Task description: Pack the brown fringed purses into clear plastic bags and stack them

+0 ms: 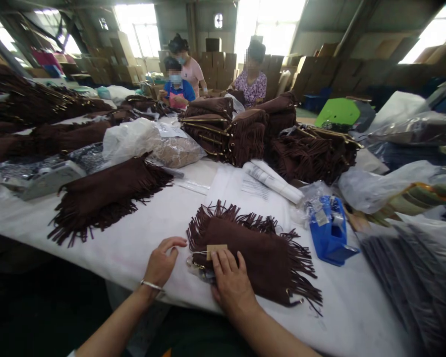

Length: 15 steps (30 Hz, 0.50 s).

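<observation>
In front of me a dark brown fringed bag lies flat on the white-covered table. My right hand rests on its left part, fingers stretched out, with the fingertips at the lower edge of a small tan tag. Beneath that hand, some clear plastic and gold-coloured hardware stick out at the bag's side. My left hand hovers left of the bag, thumb and fingers apart and holding nothing; its fingertips are near the fringe. A second brown fringed bag lies farther left.
Right of the bag stands a blue tape dispenser. Behind are a rolled white sheet, a plastic-wrapped bundle and stacked brown bags. Dark grey pieces lie at the right. Several people work across the table.
</observation>
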{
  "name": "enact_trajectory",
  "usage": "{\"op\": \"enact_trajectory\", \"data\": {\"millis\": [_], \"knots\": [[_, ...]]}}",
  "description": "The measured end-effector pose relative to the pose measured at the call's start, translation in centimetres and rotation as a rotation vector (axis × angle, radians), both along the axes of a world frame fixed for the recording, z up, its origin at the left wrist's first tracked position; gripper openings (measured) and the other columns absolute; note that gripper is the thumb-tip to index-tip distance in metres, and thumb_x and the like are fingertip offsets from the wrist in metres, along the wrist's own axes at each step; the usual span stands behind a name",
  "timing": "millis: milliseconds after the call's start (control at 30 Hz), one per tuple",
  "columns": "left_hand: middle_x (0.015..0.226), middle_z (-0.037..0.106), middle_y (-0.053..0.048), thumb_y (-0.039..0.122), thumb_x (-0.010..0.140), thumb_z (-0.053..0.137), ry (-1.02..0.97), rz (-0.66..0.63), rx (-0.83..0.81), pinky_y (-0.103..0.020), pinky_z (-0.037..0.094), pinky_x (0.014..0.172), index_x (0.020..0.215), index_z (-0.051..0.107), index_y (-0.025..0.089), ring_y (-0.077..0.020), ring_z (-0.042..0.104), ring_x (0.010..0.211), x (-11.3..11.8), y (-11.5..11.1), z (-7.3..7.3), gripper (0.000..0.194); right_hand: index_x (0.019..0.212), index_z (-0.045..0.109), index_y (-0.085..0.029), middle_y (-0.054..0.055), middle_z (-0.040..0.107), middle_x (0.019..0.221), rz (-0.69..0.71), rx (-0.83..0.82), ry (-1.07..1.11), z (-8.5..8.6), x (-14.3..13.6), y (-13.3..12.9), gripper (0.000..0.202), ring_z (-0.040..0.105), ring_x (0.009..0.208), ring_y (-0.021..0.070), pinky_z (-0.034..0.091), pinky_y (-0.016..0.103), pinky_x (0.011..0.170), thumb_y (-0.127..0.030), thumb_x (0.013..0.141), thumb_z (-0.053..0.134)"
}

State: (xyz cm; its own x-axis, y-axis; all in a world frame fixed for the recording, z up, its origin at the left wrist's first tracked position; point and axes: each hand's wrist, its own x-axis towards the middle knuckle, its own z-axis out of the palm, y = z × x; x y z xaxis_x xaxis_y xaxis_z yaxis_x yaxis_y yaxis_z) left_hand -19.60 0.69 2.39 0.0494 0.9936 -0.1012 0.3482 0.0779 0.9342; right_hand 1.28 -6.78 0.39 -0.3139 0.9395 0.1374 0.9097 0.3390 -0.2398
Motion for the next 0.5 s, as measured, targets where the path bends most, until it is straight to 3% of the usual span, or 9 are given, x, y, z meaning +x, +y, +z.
{"op": "enact_trajectory", "data": {"millis": [33,100,233,367,500], "knots": [[0.101,0.069,-0.009,0.018,0.074,0.058,-0.044,0.1,-0.076,-0.047,0.035,0.106,0.085,0.066,0.016,-0.0267,0.059,0.107,-0.4,-0.8,-0.2,0.014,0.141,0.033,-0.013,0.017,0.04,0.141,-0.018,0.012,-0.022,-0.4,-0.2,-0.2,0.056,0.035,0.129,0.0341,0.026,0.063,0.101,-0.026,0.089,0.046],[0.1,0.069,-0.014,0.023,0.077,0.058,-0.105,0.167,-0.175,-0.047,0.046,0.096,0.097,0.061,0.012,-0.0274,0.064,0.098,-0.7,-2.4,-0.4,0.024,0.14,0.035,-0.015,0.016,0.037,0.143,-0.05,0.061,-0.056,-1.0,-0.4,-0.3,0.051,0.036,0.129,0.0354,0.032,0.066,0.095,-0.012,0.089,0.036],[0.114,0.064,-0.018,0.025,0.082,0.059,-0.497,0.225,-0.438,-0.035,0.046,0.099,0.114,0.053,0.007,-0.0237,0.061,0.106,0.1,-4.6,-0.1,0.037,0.141,0.033,-0.019,0.013,0.029,0.147,-0.098,0.112,-0.088,-0.7,-0.4,0.9,0.055,0.033,0.13,0.0377,0.034,0.067,0.092,-0.006,0.087,0.035],[0.12,0.06,-0.02,0.024,0.085,0.058,-0.779,0.272,-0.604,-0.036,0.045,0.1,0.117,0.053,0.004,-0.0252,0.059,0.11,0.8,-4.4,0.1,0.038,0.138,0.039,-0.018,0.013,0.037,0.142,-0.039,0.063,-0.146,1.0,0.5,2.6,0.054,0.041,0.125,0.0375,0.038,0.062,0.092,-0.004,0.086,0.036],[0.124,0.058,-0.02,0.039,0.087,0.054,-0.943,0.169,-0.737,-0.037,0.043,0.102,0.12,0.053,0.003,-0.0272,0.057,0.113,1.6,-3.3,-0.2,0.049,0.137,0.04,-0.016,0.01,0.041,0.141,-0.025,0.086,-0.186,2.0,1.4,2.9,0.057,0.044,0.124,0.0331,0.041,0.054,0.097,-0.001,0.083,0.037]]}}
